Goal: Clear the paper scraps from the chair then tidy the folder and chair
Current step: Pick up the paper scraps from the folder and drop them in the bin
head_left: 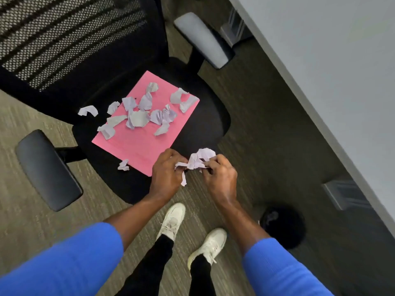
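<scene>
**deskrat:** Blue sleeves up front, then the left hand (165,170) and right hand (220,175), both pinched onto one wad of crumpled white paper scraps (197,160), held just off the front edge of the black office chair seat (205,122). The rest of the white scraps (139,116) are mostly piled on the flat pink card folder (139,144) lying across the middle of the seat. A few sit on bare seat at the folder's left edge, and one lone scrap (123,164) lies near its front corner.

**papercut_pete:** How's that stuff going to handle?

**deskrat:** I'd guess it weighs next to nothing, soft, squashes down easily, but bits could flutter off. Best scooped in a loose fist. The folder looks thin and bendy, so take it by its long edges and it might serve as a tray.

**papercut_pete:** Any bin?

**deskrat:** Round black thing (283,227) on the floor by the right arm could be one. Can't tell what's in it.
</scene>
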Motion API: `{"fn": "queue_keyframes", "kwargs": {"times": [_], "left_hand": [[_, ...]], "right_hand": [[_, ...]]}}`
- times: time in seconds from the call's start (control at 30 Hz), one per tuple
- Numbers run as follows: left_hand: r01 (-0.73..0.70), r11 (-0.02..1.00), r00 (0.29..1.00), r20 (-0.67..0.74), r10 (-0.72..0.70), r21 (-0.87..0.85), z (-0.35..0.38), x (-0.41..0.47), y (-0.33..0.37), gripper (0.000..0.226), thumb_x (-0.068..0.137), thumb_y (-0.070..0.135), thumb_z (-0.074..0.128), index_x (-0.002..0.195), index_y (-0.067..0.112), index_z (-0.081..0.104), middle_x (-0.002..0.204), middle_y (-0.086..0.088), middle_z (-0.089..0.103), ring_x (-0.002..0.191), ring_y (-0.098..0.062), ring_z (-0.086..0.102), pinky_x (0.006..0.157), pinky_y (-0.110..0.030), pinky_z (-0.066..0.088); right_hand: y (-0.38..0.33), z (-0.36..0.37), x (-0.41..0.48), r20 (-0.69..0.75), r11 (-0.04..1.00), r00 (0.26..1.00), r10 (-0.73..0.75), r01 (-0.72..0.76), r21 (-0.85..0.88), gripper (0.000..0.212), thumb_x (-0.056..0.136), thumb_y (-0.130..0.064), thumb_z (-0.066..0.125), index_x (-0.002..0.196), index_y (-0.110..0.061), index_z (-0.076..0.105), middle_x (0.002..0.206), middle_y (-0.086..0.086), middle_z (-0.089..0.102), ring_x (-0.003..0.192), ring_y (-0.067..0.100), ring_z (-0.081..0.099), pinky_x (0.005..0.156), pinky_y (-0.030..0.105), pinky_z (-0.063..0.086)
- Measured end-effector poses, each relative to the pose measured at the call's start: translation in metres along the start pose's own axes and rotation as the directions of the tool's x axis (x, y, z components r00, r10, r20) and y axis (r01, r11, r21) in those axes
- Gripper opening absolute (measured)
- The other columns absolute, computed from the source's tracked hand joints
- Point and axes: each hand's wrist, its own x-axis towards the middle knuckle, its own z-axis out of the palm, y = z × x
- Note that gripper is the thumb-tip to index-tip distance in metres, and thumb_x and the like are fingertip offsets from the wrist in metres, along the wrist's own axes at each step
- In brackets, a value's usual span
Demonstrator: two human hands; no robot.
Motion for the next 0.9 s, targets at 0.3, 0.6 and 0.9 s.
{"fn": "queue_keyframes", "kwargs": {"times": [0.3, 0.6, 0.9], "left_hand": [[-0.194, 0.98, 0.928, 0.332, 0.171, 0.037, 0.132, -0.059, 0.06, 0.032, 0.077, -0.004, 0.069, 0.096, 0.018, 0.081, 0.098, 0.004, 0.064, 0.094, -0.017, 0.062, 0.083, -0.03, 0.052], [-0.309, 0.951, 0.793, 0.559, 0.242, 0.026, 0.271, -0.115, 0.125, 0.026, 0.074, -0.002, 0.067, 0.09, 0.015, 0.078, 0.092, -0.009, 0.065, 0.091, -0.034, 0.065, 0.076, -0.042, 0.054], [-0.232, 0.967, 0.702, 0.706, 0.091, 0.106, 0.433, -0.145, 0.117, 0.023, 0.079, 0.015, 0.067, 0.093, 0.007, 0.083, 0.096, -0.017, 0.081, 0.087, -0.036, 0.078, 0.08, -0.038, 0.065]], "right_hand": [[0.129, -0.068, -0.118, -0.146, 0.952, 0.942, 0.303, -0.307, -0.004, 0.019, 0.074, -0.004, 0.088, 0.091, -0.012, 0.083, 0.089, -0.002, 0.069, 0.077, 0.019, 0.069, 0.069, 0.038, 0.06], [0.25, -0.116, -0.204, -0.297, 0.827, 0.794, 0.53, -0.562, -0.025, 0.015, 0.075, -0.01, 0.088, 0.089, -0.009, 0.084, 0.089, 0.01, 0.08, 0.077, 0.03, 0.076, 0.073, 0.036, 0.057], [0.338, -0.129, -0.23, -0.32, 0.769, 0.74, 0.592, -0.637, -0.048, 0.014, 0.062, 0.004, 0.088, 0.067, 0.003, 0.075, 0.067, 0.025, 0.072, 0.053, 0.039, 0.07, 0.057, 0.036, 0.055]]}}
